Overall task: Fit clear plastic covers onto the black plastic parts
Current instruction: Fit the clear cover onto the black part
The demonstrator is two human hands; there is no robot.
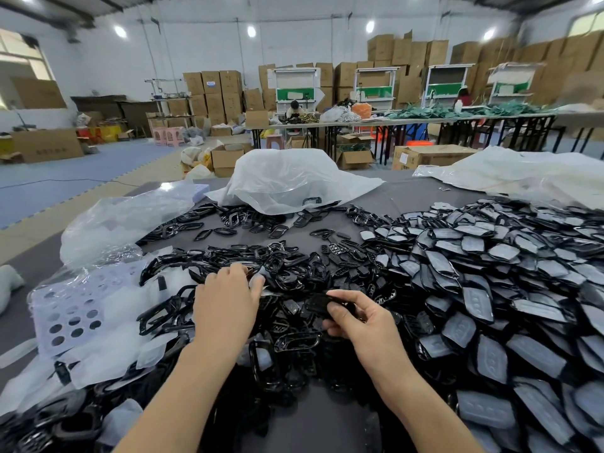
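Right grip: the right grip [356, 322], just right of frame centre, is clenched around a black part [322, 304], thumb on top and fingers curled beneath.
Held piece: that black part sits level, just above the loose pile and between the two hands.
Left grip: the left grip [225, 299], left of centre, lies knuckles-up on the pile with its fingertips down among the pieces; from here I cannot tell whether it has hold of anything.
Loose pile: bare black frames [294, 266] lie tangled under and beyond both hands, across the middle of the frame.
Clear covers: translucent clear covers [150, 354] lie scattered at lower left, some overlapping the black frames.
Punched sheet: a pale perforated sheet [72, 315] with round holes lies at the left, beside the covers.
Finished heap: covered black parts [490, 289] are piled thick over the whole right side, overlapping like scales.
Bags: a white plastic bag [287, 178] slumps at upper centre, with black frames spilling from under it; a clear bag [124, 217] lies at upper left.
Counter: the grey counter [327, 420] shows bare between the forearms at the bottom.
Room: stacked cardboard boxes [212, 89] line the far wall, and a seated person [294, 107] is at a distant table.
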